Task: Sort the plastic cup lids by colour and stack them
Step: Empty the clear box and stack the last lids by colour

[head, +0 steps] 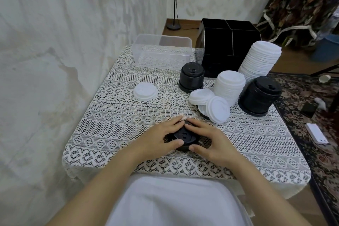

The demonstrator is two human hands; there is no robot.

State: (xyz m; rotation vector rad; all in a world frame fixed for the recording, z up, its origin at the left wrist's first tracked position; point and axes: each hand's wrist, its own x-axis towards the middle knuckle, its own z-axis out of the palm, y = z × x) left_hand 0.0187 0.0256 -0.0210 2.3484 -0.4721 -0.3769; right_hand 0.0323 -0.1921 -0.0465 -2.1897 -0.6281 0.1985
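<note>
A black lid [184,136] lies on the lace-covered table [117,124] near its front edge. My left hand [161,134] and my right hand [211,137] both grip it, fingers over its far rim and thumbs at its near rim. One white lid [145,91] lies alone to the left. Right of centre stand a black lid stack [192,77], a short white stack [230,88], a tall leaning white stack [259,60] and a second black stack [259,95]. A few loose white lids [211,104] lie in front of them.
A clear plastic tub [162,51] sits at the table's far edge beside a black divided box [229,42]. A wall runs along the left. Patterned carpet with small objects lies to the right, and a lamp stand [173,25] is behind.
</note>
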